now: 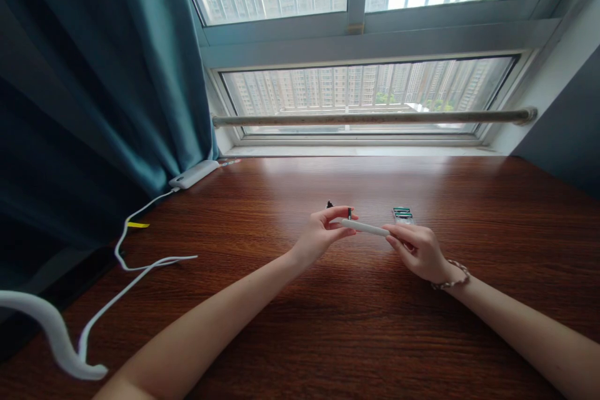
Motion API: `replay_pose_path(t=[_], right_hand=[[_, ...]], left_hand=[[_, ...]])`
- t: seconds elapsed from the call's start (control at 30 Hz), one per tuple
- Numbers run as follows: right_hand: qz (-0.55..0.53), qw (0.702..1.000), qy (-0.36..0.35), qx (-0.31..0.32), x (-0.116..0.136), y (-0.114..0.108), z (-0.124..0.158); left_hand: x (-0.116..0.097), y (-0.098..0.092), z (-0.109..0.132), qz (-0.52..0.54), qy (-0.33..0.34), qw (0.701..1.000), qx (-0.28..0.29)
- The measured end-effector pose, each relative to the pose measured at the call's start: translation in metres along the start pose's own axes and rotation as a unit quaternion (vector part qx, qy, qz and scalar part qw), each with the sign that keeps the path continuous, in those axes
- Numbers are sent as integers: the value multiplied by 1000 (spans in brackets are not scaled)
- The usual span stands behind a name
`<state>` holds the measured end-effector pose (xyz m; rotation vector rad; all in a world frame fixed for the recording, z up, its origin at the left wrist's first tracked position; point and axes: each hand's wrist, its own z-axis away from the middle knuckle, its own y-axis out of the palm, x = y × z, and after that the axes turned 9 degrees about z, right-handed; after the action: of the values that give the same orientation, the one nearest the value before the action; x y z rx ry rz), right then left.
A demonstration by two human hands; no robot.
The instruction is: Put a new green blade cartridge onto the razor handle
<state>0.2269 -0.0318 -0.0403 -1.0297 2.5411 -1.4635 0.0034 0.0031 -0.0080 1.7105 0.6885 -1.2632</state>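
Observation:
A slim white stick-shaped handle hangs just above the wooden table, held at both ends. My left hand pinches its left end, where a small dark tip pokes up between the fingers. My right hand, a bead bracelet on its wrist, grips the right end with curled fingers. A small clear pack with green and dark strips lies on the table just behind my right hand. A tiny black piece sits behind my left hand.
A white power bank lies at the back left by the teal curtain, with a white cable trailing toward the front left. A window with a metal rail runs along the back edge.

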Motion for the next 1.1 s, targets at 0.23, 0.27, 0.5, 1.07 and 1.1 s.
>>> replay_pose_path(t=[0.23,0.27,0.5,1.07,1.1], right_hand=[[36,999,14,-25,2,-1,0],[39,999,14,-27,2,-1,1],[42,999,-4,-11,2,-1,1],[-14,1000,5,-25,3,-2,0],[-12,1000,3,-23,3,-2,0]], left_hand=[[-2,1,3,-17,-26,999,30],[-2,1,3,-17,-26,999,26],[0,1,1,22,-14,1000,-13],[-2,3,2,-8,-4,1000,-27],[-2,3,2,-12,0,999,-34]])
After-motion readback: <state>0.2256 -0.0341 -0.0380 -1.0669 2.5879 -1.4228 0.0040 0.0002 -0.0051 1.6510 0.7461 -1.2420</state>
